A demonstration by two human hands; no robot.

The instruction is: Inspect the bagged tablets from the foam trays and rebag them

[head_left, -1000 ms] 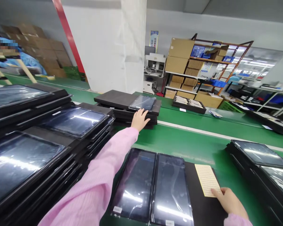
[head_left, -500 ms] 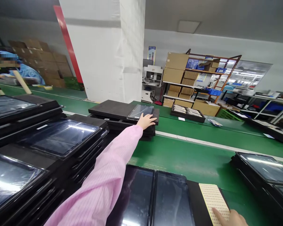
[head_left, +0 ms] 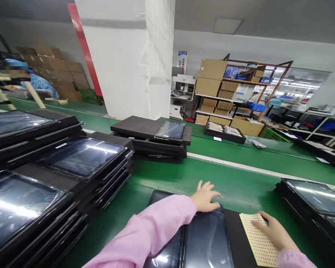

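My left hand reaches over the top end of a dark tablet-like screen panel, its fingers spread and holding nothing. Beside that panel lies a second dark panel, partly covered by my pink sleeve. Both rest on a black foam tray. A pale yellow sheet of small red-marked stickers lies at the tray's right side. My right hand grips the sheet's upper right edge, thumb on top and fingers curled around the side. Another panel sits on a stack of black trays farther back.
Stacked black trays with screen panels crowd the left. Another tray stack stands at the right. A green bench runs across, with a box of small parts behind. A co-worker in blue is at far left.
My left hand has drawn back from the panel on the far stack to above the near panel. My right hand has moved up along the sticker sheet and curled around its edge.
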